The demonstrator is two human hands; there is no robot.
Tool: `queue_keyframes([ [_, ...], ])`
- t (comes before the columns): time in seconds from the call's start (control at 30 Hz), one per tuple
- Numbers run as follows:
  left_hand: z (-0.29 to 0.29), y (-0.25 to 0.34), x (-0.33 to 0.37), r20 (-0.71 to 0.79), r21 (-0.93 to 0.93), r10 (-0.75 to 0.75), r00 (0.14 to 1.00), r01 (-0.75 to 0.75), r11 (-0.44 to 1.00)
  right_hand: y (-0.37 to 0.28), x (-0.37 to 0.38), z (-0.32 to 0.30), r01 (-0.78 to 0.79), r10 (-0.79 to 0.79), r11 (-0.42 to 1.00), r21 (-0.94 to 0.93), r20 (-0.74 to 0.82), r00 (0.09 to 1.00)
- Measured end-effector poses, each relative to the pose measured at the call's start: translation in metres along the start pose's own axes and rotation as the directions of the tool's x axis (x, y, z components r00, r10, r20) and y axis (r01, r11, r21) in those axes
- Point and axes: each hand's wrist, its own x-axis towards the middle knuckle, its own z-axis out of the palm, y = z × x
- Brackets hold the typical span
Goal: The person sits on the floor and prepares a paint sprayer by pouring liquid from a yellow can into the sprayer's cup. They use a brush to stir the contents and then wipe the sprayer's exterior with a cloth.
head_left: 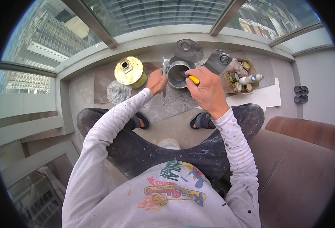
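In my right hand, fingers closed, is a small yellow-and-blue-handled tool; its working end is hidden. The tool reaches over the rim of a grey metal cup, whose open mouth faces up. My left hand is closed around a silver metal handle at the cup's left side, with a shiny fitting at the top. To the left of that hand stands a round gold paint can with a capped spout. A crumpled whitish rag lies beside the can.
Behind the cup sit a dark metal container and a grey rectangular can. Right of them, a cardboard box holds small tins and bottles. A white sheet, sandals and a brown sofa-like piece are at right. Windows rise ahead.
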Motion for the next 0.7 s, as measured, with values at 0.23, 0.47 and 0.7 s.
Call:
queue_keyframes([
  [0.23, -0.010, 0.009, -0.004, 0.137, -0.064, -0.110, 0.985, 0.120, 0.991, 0.006, 0.003, 0.018, -0.130, 0.129, 0.964, 0.232, 0.019, 0.991],
  [0.47, -0.012, 0.019, -0.007, 0.197, -0.074, -0.166, 0.966, 0.183, 0.980, 0.012, -0.002, 0.023, -0.071, 0.069, 0.981, -0.179, -0.016, 0.997],
  [0.7, -0.016, 0.031, -0.009, 0.305, -0.191, -0.325, 0.895, 0.392, 0.900, 0.017, 0.004, 0.019, -0.081, 0.107, 0.972, 0.221, -0.109, 0.988],
])
